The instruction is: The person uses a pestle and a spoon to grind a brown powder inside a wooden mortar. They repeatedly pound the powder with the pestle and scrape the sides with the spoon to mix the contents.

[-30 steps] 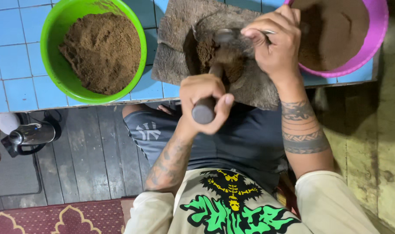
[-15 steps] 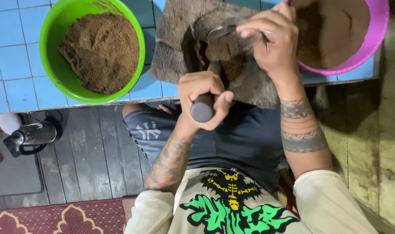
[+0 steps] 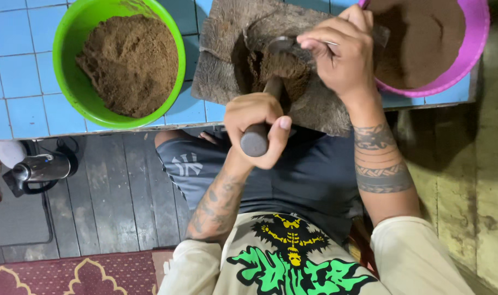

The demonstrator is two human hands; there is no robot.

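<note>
The tiled bench (image 3: 19,65) carried three vessels in a row. At its left stood a green bowl (image 3: 68,71) of brown powder; at its right edge a pink bowl (image 3: 478,43), also holding brown powder. Between them lay the stone mortar (image 3: 221,71), a rough grey slab with a hollow at its middle, a heap of brown powder (image 3: 284,68) in that hollow.

The pestle (image 3: 257,136) ran with its long axis from the body toward the hollow: butt end nearest the camera, working end buried in the heap. The left hand (image 3: 257,128) was wrapped around its near end, fingers fully closed on the shaft, thumb across the front. It lay on the body side of the mortar, just off the slab's near edge.

The right hand (image 3: 342,54) was over the mortar's right side, nearer the heap than the left. Its fingers were pinched on a spoon (image 3: 284,43), the bowl of which sat at the far rim of the heap, handle pointing toward the pink bowl.

A dark kettle (image 3: 38,169) stood on the floor, well apart.
</note>
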